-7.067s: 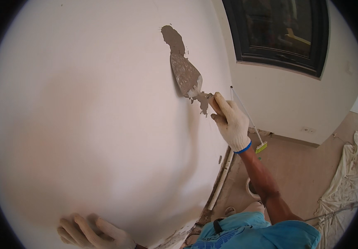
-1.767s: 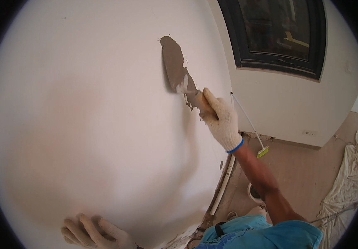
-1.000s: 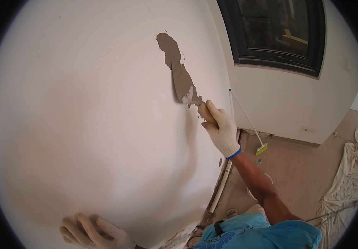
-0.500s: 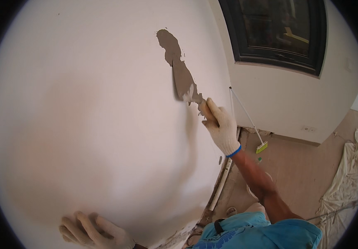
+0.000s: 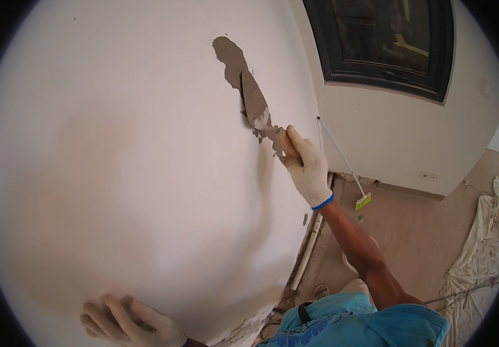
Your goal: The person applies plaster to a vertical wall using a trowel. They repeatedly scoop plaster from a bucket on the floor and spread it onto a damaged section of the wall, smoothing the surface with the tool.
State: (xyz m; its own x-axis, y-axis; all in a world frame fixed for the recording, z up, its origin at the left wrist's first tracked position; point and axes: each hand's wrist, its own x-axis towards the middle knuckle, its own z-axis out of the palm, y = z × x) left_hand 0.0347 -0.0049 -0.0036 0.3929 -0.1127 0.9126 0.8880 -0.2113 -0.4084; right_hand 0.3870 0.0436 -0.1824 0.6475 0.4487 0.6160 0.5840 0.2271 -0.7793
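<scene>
My right hand point(image 5: 307, 165), in a white knit glove with a blue cuff, is shut on the handle of a putty knife point(image 5: 261, 113). Its blade lies flat against a white wall point(image 5: 116, 173), over the lower end of a grey patch of wet filler point(image 5: 232, 58). My left hand point(image 5: 131, 321), also gloved in white, presses open-fingered against the wall low down and holds nothing.
A dark-framed window point(image 5: 388, 40) sits in the adjoining wall at upper right. A long-handled broom with a yellow-green head point(image 5: 362, 200) leans in the corner. A white pipe point(image 5: 310, 243) runs along the wall base. A crumpled drop cloth point(image 5: 480, 254) covers the floor at right.
My right hand has worked the putty knife up and down the grey patch, and the blade now sits slightly higher than half a second ago. My left hand has stayed against the wall.
</scene>
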